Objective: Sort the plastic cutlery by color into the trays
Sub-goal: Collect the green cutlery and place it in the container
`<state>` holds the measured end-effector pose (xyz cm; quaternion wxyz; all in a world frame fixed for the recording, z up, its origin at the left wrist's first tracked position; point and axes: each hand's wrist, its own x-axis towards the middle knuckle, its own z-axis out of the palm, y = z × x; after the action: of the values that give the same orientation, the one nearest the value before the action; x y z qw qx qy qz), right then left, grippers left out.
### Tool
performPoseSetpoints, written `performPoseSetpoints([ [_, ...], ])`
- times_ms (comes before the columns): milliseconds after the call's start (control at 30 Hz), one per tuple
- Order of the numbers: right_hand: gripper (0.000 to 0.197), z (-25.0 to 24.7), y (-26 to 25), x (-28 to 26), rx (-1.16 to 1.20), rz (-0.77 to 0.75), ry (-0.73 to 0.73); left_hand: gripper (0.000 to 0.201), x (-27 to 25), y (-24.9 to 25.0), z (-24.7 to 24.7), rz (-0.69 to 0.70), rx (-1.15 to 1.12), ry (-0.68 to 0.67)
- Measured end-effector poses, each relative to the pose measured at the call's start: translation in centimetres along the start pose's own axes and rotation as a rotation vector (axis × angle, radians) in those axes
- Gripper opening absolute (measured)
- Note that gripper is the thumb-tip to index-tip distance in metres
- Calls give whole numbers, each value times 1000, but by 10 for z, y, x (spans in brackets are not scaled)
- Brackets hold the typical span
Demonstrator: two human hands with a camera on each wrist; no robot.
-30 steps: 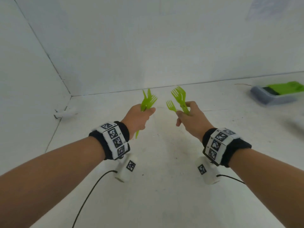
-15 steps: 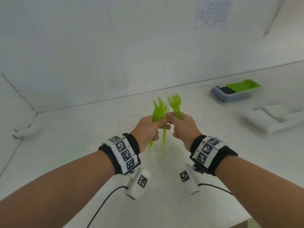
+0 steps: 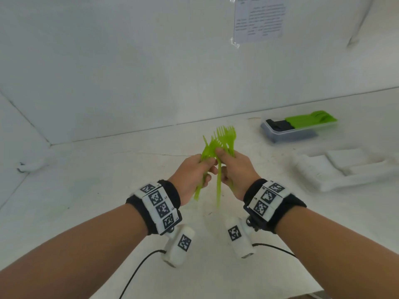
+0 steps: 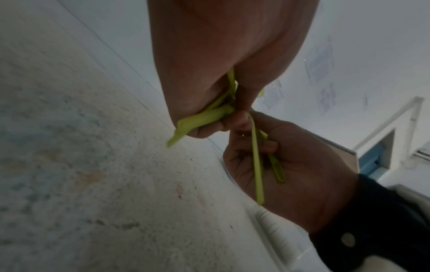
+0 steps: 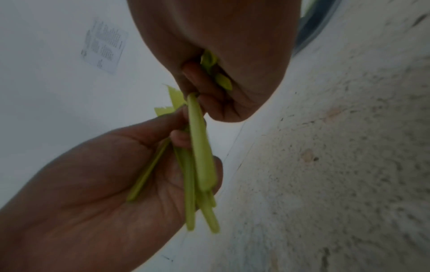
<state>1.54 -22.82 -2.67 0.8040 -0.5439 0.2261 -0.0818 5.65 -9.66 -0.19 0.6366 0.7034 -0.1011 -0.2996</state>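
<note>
Gripping green forks (image 3: 218, 145), both hands' fingers (image 3: 208, 164) curled.

The print on the wall notice (image 3: 259, 18) is too blurred to read. Both hands' grip hides the green forks' (image 3: 224, 137) middles, so their number cannot be told.

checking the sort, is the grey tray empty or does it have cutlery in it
Not empty: green cutlery lies in the grey tray.

I am seeing lime-green forks (image 3: 218, 145), and more lime green showing in a grey tray (image 3: 287, 134) with a black patch inside. The wristbands (image 3: 159, 207) are showing black-and-white square markers on black cuffs. The tabletop (image 3: 86, 190) is looking white, faintly speckled.
</note>
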Motion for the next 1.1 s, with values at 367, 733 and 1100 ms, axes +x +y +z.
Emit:
performPoseSetpoints([
  [367,12,-37,-15,13,130,58,152,18,-6,-12,12,15,184,279],
  [733,24,6,-11,19,8,52,31,25,6,-7,4,411,721,87],
  [1100,17,14,-10,44,108,58,119,29,12,-1,-50,251,611,288],
])
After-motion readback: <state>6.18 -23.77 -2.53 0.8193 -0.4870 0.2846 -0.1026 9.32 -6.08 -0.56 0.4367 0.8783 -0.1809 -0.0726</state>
